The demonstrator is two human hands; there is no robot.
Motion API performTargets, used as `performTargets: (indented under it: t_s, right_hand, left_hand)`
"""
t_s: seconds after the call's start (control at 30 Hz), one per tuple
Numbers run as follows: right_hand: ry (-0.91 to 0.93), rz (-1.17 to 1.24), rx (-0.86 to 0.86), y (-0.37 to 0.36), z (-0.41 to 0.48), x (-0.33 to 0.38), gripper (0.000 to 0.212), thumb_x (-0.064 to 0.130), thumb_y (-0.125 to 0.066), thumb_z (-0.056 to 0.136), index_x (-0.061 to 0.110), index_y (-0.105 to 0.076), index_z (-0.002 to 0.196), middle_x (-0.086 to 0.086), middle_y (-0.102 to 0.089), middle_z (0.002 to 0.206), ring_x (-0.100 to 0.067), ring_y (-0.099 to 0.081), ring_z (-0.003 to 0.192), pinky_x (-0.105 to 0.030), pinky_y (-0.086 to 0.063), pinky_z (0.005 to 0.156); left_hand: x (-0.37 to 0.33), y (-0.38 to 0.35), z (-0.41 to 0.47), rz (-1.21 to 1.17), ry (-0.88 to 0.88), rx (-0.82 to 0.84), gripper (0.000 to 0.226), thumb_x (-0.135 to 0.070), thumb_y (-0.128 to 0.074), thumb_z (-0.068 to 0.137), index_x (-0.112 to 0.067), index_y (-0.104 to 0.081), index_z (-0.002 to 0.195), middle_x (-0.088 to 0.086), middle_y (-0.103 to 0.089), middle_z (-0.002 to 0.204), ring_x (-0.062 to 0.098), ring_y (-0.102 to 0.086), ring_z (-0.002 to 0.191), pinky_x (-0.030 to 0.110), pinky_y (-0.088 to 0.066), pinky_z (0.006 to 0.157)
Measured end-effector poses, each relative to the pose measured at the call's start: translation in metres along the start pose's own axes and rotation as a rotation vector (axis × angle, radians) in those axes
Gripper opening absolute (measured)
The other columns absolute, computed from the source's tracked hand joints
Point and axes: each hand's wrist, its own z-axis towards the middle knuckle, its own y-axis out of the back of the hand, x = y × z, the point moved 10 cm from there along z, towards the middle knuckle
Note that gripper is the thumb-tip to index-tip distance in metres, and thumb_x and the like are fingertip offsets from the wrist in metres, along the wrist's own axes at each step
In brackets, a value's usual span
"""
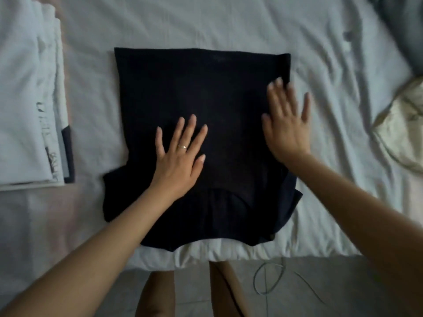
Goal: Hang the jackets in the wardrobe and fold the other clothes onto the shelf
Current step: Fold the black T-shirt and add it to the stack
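Observation:
A dark navy shirt [201,88] lies flat on the white bed sheet [332,65], its sides folded in to a long rectangle and its neck end toward me. My left hand [180,156] rests flat on its middle, fingers straight and spread, a ring on one finger. Over the shirt's right edge is my right hand [286,124], flat with straight fingers and blurred by motion. Neither hand grips the cloth.
A stack of folded white clothes [25,99] with a dark printed piece lies at the left on the bed. A cream satin garment [402,133] sits at the right edge, grey fabric [405,26] at the top right. A thin cable [270,280] loops on the floor below the bed edge.

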Motion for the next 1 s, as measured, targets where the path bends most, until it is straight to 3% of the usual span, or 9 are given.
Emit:
performTargets:
  t_s: [0.1,0.23,0.33,0.47,0.63,0.73,0.83,0.9,1.0]
  right_hand:
    - [0.339,-0.084,0.108,-0.038,-0.081,0.036,0.058,0.038,-0.036,0.095,0.025,-0.026,0.151,0.001,-0.023,0.157,-0.016,-0.020,0.144,-0.040,-0.002,0.118]
    - [-0.308,0.167,0.066,-0.035,-0.138,-0.057,0.061,0.046,-0.034,0.094,0.024,-0.025,0.150,0.001,-0.021,0.158,-0.019,-0.015,0.146,-0.037,0.000,0.118]
    - [-0.546,0.407,0.024,-0.025,-0.162,-0.080,0.056,0.043,-0.050,0.091,0.020,-0.039,0.142,-0.002,-0.033,0.150,-0.022,-0.029,0.139,-0.036,-0.016,0.115]
    - [-0.630,0.506,0.162,-0.027,-0.165,-0.074,0.063,0.046,-0.066,0.083,0.017,-0.045,0.135,-0.004,-0.042,0.131,-0.022,-0.039,0.124,-0.040,-0.028,0.109]
    - [-0.562,0.586,0.285,-0.036,-0.158,-0.060,0.034,0.034,-0.071,0.081,0.013,-0.060,0.104,0.002,-0.049,0.110,-0.022,-0.047,0.107,-0.043,-0.041,0.095]
    - [-0.636,0.754,0.272,-0.034,-0.159,-0.063,0.014,0.025,-0.068,0.081,0.015,-0.060,0.088,0.002,-0.058,0.098,-0.021,-0.057,0.095,-0.044,-0.050,0.085]
    - [-0.734,1.069,0.338,-0.040,-0.166,-0.062,0.018,0.010,-0.059,0.086,-0.003,-0.060,0.099,-0.016,-0.064,0.087,-0.027,-0.064,0.079,-0.045,-0.054,0.076]
    - [-0.760,1.222,0.411,-0.045,-0.172,-0.061,0.023,0.004,-0.057,0.089,-0.011,-0.054,0.105,-0.018,-0.061,0.090,-0.026,-0.062,0.082,-0.045,-0.053,0.081]
    - [-0.844,1.492,0.531,-0.054,-0.186,-0.058,0.020,0.002,-0.057,0.090,-0.001,-0.054,0.109,-0.019,-0.062,0.102,-0.027,-0.065,0.091,-0.041,-0.054,0.084]
  left_hand:
    - [-0.021,-0.040,-0.053,0.028,-0.033,0.089,0.062,-0.043,-0.026,0.096,-0.025,-0.009,0.152,0.003,-0.006,0.160,0.021,-0.004,0.147,0.057,-0.005,0.116]
    - [-0.013,-0.049,-0.089,-0.046,0.093,0.140,0.061,-0.041,-0.026,0.098,-0.025,-0.006,0.152,0.003,-0.001,0.160,0.018,0.001,0.147,0.051,-0.002,0.117]
    - [-0.020,-0.035,-0.086,-0.155,0.137,0.094,0.061,-0.022,-0.046,0.094,-0.017,-0.023,0.150,0.008,-0.012,0.159,0.022,-0.005,0.147,0.050,-0.005,0.117]
    - [-0.060,-0.009,-0.065,-0.345,0.054,-0.007,0.049,0.004,-0.046,0.084,-0.009,-0.053,0.131,0.007,-0.044,0.146,0.021,-0.032,0.140,0.040,-0.022,0.116]
    - [-0.123,-0.020,-0.040,-0.850,0.158,0.212,0.041,0.000,-0.038,0.092,-0.014,-0.060,0.123,-0.001,-0.060,0.128,0.009,-0.053,0.121,0.027,-0.042,0.103]
    - [-0.156,-0.039,-0.030,-1.201,0.297,0.380,0.040,0.000,-0.033,0.096,-0.010,-0.054,0.128,0.004,-0.058,0.128,0.012,-0.054,0.119,0.029,-0.043,0.102]
    - [-0.165,-0.051,-0.022,-1.377,0.457,0.427,0.047,0.002,-0.028,0.093,-0.009,-0.045,0.136,0.006,-0.053,0.124,0.016,-0.051,0.115,0.028,-0.043,0.093]
    - [-0.169,-0.052,-0.018,-1.413,0.484,0.445,0.055,-0.009,-0.033,0.085,-0.012,-0.040,0.140,0.003,-0.049,0.120,0.015,-0.047,0.112,0.026,-0.042,0.089]
    - [-0.173,-0.056,-0.017,-1.422,0.511,0.483,0.064,-0.019,-0.035,0.078,-0.014,-0.040,0.141,0.003,-0.046,0.120,0.015,-0.046,0.113,0.027,-0.042,0.090]
